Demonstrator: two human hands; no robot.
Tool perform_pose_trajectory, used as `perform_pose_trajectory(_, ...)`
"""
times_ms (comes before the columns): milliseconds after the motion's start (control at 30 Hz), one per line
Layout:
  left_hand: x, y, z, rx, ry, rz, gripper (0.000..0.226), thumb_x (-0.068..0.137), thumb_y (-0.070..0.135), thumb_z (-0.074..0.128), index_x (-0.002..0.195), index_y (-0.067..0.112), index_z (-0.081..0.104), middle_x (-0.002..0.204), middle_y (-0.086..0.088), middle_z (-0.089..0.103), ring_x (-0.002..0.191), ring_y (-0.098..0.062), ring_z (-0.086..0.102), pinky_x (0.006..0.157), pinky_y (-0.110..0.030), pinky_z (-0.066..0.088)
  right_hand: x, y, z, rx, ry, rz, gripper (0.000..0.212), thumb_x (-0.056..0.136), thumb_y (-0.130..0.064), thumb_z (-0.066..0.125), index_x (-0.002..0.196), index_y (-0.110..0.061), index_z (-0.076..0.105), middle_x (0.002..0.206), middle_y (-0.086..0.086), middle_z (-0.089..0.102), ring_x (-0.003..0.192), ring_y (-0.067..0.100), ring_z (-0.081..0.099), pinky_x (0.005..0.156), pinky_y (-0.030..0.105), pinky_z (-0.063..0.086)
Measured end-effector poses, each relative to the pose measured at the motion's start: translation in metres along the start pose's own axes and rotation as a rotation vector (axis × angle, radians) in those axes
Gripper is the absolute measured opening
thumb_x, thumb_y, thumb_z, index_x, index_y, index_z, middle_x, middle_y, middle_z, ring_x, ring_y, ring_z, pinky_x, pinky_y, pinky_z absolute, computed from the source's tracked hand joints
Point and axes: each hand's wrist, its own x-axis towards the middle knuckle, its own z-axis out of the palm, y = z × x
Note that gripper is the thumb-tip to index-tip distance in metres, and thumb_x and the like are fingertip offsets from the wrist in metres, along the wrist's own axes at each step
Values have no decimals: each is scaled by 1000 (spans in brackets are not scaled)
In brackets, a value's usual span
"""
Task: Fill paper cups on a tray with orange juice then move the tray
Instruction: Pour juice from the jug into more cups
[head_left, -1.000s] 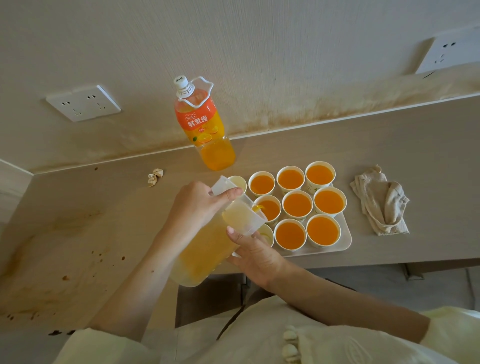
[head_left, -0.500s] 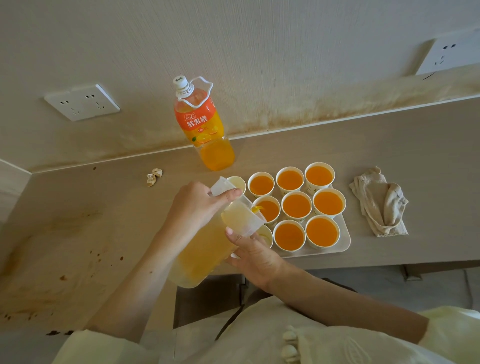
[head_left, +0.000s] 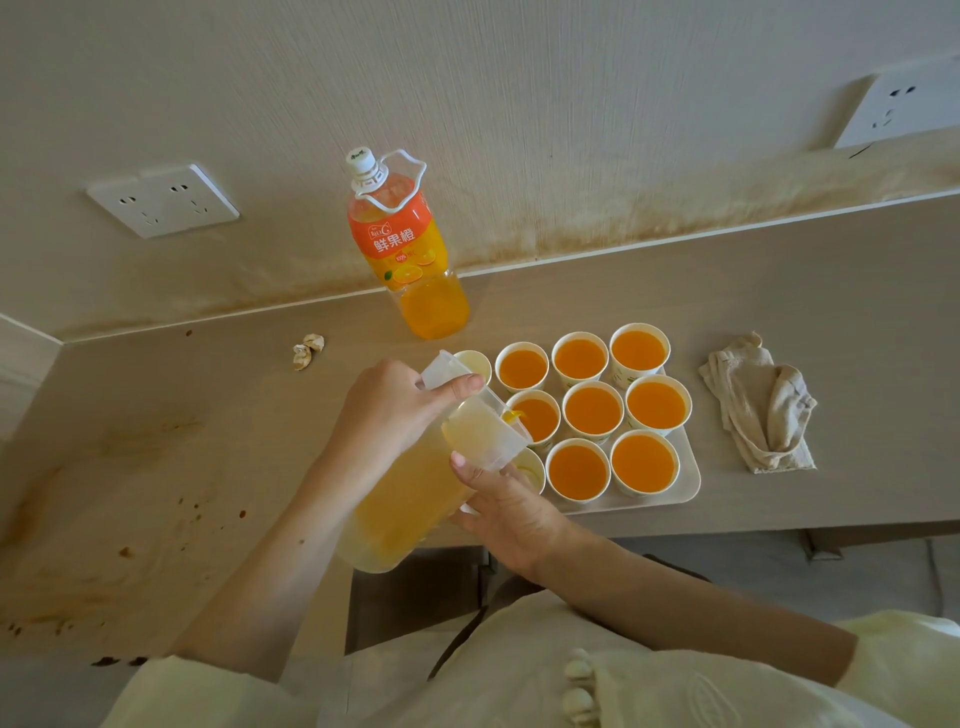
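A white tray (head_left: 688, 486) on the counter carries several paper cups, most filled with orange juice. My left hand (head_left: 384, 410) grips a clear plastic pitcher (head_left: 410, 499) of juice, tilted to the right. Its spout hangs over the middle-row cup (head_left: 537, 418), and a thin stream of juice falls in. My right hand (head_left: 504, 506) supports the pitcher from below, thumb against its wall. Two cups at the tray's left end, one at the back (head_left: 475, 364) and one at the front (head_left: 532, 470), look pale inside and are partly hidden by the pitcher.
A large orange juice bottle (head_left: 410, 260) with a white cap stands by the wall behind the tray. A crumpled beige cloth (head_left: 761, 405) lies right of the tray. A small paper wad (head_left: 308, 351) sits left. The counter's left part is stained. Wall sockets (head_left: 163, 200) flank the scene.
The pitcher stays tilted over the same cup with both hands in place. Nothing else has moved.
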Motion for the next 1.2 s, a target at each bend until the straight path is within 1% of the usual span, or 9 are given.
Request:
perform_pose_trajectory(133, 0, 0, 0, -15, 2, 5, 68, 73, 66, 63, 47, 16, 25, 45, 5, 19, 41, -12, 19, 47, -26, 16, 0, 0, 0, 5, 6, -1, 108, 46, -46, 94, 138, -30, 38, 134, 5, 55, 122, 23, 53, 80, 31, 57)
perform_pose_trajectory(333, 0, -1, 0, -12, 8, 1, 68, 73, 66, 63, 47, 16, 25, 45, 5, 19, 42, -12, 20, 47, -26, 16, -1, 0, 2, -13, -4, 0, 103, 48, -48, 92, 135, -31, 39, 132, 5, 56, 121, 22, 53, 76, 29, 57)
perform_pose_trajectory(467, 0, -2, 0, -12, 6, -3, 69, 72, 67, 63, 47, 16, 25, 45, 5, 19, 42, -12, 20, 47, -26, 16, -2, 0, 2, -6, -17, -8, 103, 50, -46, 91, 137, -29, 38, 133, 6, 55, 120, 22, 54, 74, 28, 57)
perform_pose_trajectory(533, 0, -1, 0, -11, 6, -1, 69, 72, 67, 63, 46, 16, 25, 44, 6, 19, 41, -12, 20, 47, -26, 16, -2, 0, 3, -11, -12, -1, 105, 48, -48, 92, 136, -30, 38, 133, 6, 55, 120, 22, 53, 73, 27, 57)
perform_pose_trajectory(867, -1, -2, -2, -23, 16, 9, 69, 72, 66, 65, 46, 16, 24, 44, 6, 18, 41, -11, 18, 47, -26, 16, 0, 0, 2, -12, -24, -4, 106, 47, -48, 93, 136, -30, 38, 132, 5, 56, 120, 22, 54, 77, 31, 57)
perform_pose_trajectory(1000, 0, -1, -2, -18, 17, 12, 69, 72, 66, 65, 47, 16, 24, 44, 6, 18, 41, -11, 19, 46, -26, 16, 1, 1, 2, -28, -12, 2, 108, 46, -50, 93, 136, -30, 37, 133, 5, 55, 121, 22, 53, 77, 30, 57)
perform_pose_trajectory(1200, 0, -2, -2, -16, 13, 22, 68, 73, 65, 64, 46, 16, 25, 44, 6, 20, 41, -11, 20, 47, -26, 16, 2, 2, 2, -13, -17, -14, 104, 49, -46, 93, 136, -29, 39, 131, 6, 56, 119, 22, 55, 77, 31, 57)
